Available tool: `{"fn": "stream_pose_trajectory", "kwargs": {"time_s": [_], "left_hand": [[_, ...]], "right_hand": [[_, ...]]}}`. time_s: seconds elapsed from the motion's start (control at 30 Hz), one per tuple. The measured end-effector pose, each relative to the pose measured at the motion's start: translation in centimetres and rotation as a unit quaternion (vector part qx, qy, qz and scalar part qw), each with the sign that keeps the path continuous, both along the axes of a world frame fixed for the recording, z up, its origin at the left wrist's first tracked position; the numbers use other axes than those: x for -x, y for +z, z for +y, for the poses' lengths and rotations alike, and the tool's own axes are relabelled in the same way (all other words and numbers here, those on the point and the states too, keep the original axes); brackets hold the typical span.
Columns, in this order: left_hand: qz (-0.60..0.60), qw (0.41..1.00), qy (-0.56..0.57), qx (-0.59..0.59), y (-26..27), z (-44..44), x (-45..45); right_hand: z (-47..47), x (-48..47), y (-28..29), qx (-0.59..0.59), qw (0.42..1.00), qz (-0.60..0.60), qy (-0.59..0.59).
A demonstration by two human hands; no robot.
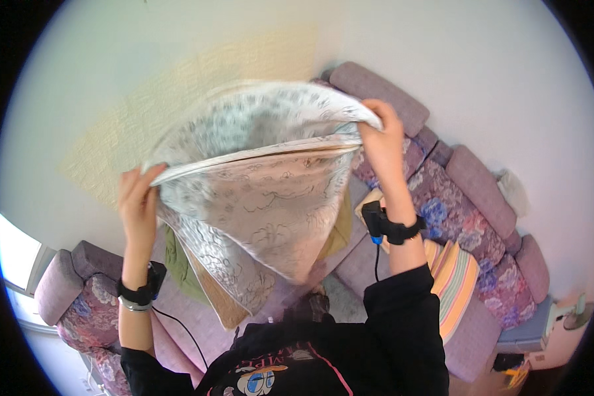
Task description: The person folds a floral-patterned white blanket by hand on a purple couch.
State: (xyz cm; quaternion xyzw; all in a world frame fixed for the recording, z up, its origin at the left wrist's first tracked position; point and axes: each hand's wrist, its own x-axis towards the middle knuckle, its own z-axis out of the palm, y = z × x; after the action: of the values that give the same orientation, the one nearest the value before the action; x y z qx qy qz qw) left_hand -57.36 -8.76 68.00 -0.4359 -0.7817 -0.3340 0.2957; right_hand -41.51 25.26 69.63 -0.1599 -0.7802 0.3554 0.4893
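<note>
A light-coloured patterned cloth, with fine line drawings and a white edge, hangs spread between my raised hands. My left hand grips its edge on the left. On the right, my right hand pinches the gathered edge. The upper part of the cloth billows and is blurred; pointed corners hang below. Behind it, a green fabric item and a tan piece lie partly covered on the purple sofa. I cannot tell whether the tan piece belongs to the cloth. Both wrists wear black straps with cables.
A purple sectional sofa with floral back cushions curves around the corner along the walls. A striped cloth lies on its right seat. At far right stand a blue-grey cabinet and a small fan. A window is at far left.
</note>
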Motion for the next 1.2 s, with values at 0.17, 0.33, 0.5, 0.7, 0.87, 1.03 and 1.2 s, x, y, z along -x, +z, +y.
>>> {"fn": "stream_pose_trajectory", "kwargs": {"time_s": [0.17, 0.33, 0.5, 0.7, 0.87, 1.03, 1.2], "left_hand": [[0.017, 0.999, 0.025, -0.042, 3.8, 2.5, -2.7], [-0.173, 0.983, -0.025, 0.051, -1.2, 7.1, -8.0], [-0.288, 0.955, -0.029, 0.064, -8.3, 8.8, -15.0], [-0.353, 0.933, -0.036, 0.066, -16.1, 10.8, -19.6], [-0.366, 0.923, -0.055, 0.108, -19.6, 11.3, -21.8], [-0.358, 0.921, -0.049, 0.145, -21.4, 10.7, -21.4], [-0.372, 0.915, -0.01, 0.154, -21.1, 10.2, -14.5]], "right_hand": [[4.6, -3.3, 4.1, -0.002, 0.994, -0.095, 0.049], [12.0, -7.2, -4.4, 0.069, 0.988, -0.134, 0.013], [12.5, -14.8, -11.6, 0.117, 0.955, -0.258, 0.083], [14.8, -22.1, -22.4, 0.246, 0.855, -0.414, 0.19], [14.8, -26.1, -30.3, 0.404, 0.744, -0.483, 0.223], [15.5, -25.5, -33.9, 0.49, 0.673, -0.526, 0.173], [16.2, -17.1, -27.2, 0.279, 0.878, -0.325, 0.213]]}}
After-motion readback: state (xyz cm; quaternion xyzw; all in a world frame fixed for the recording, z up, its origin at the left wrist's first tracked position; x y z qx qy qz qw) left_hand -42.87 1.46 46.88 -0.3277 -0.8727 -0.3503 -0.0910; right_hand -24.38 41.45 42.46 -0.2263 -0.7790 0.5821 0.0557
